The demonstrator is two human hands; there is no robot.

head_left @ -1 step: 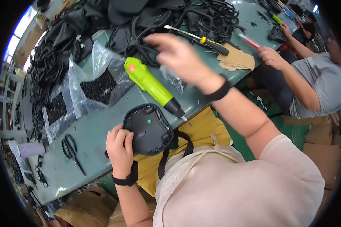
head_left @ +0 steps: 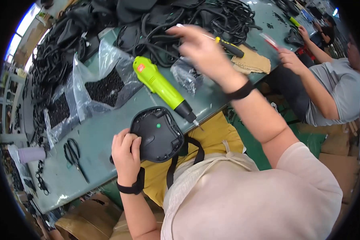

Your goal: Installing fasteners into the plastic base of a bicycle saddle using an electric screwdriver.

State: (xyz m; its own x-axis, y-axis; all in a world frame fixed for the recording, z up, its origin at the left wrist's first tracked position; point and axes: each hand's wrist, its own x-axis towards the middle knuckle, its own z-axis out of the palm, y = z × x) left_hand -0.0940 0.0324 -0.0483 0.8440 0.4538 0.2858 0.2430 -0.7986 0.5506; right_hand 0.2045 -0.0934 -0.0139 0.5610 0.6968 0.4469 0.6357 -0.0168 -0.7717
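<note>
My left hand [head_left: 126, 154] grips the left edge of a black moulded plate [head_left: 150, 134], thumb on top and fingers curled. The plate is rounded, with a raised rim and a green dot, and is held at the table's near edge. A lime-green electric screwdriver [head_left: 162, 86] with a black nose hangs or lies just beyond it, bit toward me. My right hand [head_left: 208, 54], smeared by motion, is over the table beyond the electric screwdriver, fingers stretched out and nothing seen in them. It partly covers the shaft of a yellow-and-black hand screwdriver [head_left: 233, 49].
Clear plastic bags [head_left: 82, 94] hold small black pieces. Black parts and cords [head_left: 152, 28] are heaped at the back. Scissors [head_left: 73, 156] and a lilac cup [head_left: 32, 155] lie left. Brown cardboard [head_left: 254, 60] is at right, near a co-worker's hand [head_left: 290, 60].
My right hand has shifted rightward and slightly nearer, now covering part of the hand screwdriver's shaft. My left hand still holds the plate in nearly the same place.
</note>
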